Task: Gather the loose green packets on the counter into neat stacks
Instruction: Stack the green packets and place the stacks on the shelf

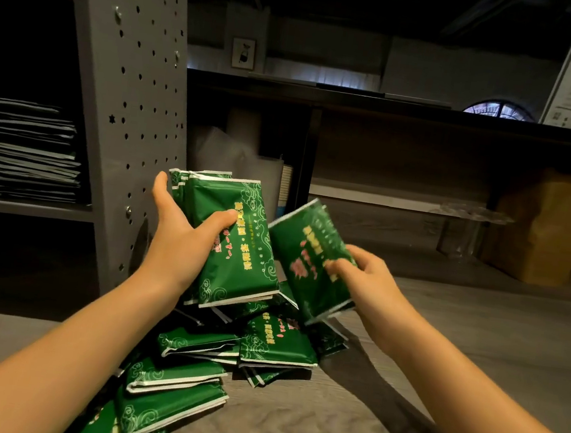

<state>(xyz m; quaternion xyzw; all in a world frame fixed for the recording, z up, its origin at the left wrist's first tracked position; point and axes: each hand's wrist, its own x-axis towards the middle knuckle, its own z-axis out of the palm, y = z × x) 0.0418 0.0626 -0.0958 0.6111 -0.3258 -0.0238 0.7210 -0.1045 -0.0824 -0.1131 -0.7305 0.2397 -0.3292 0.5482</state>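
Note:
My left hand point(179, 238) grips a stack of several green packets point(237, 239), thumb across the top one, held tilted above the counter. My right hand point(363, 277) pinches a single green packet point(308, 252) by its lower right edge, just right of the stack and apart from it. Below both hands, a loose pile of green packets point(223, 350) lies scattered on the grey wood counter point(358, 425), running down toward the lower left edge of the head view.
A grey perforated shelf upright point(124, 104) stands at the left, with stacked dark packets point(27, 153) on its shelf. A brown paper bag point(544, 228) and a clear glass stand point(468, 226) sit at the back right under a dark ledge.

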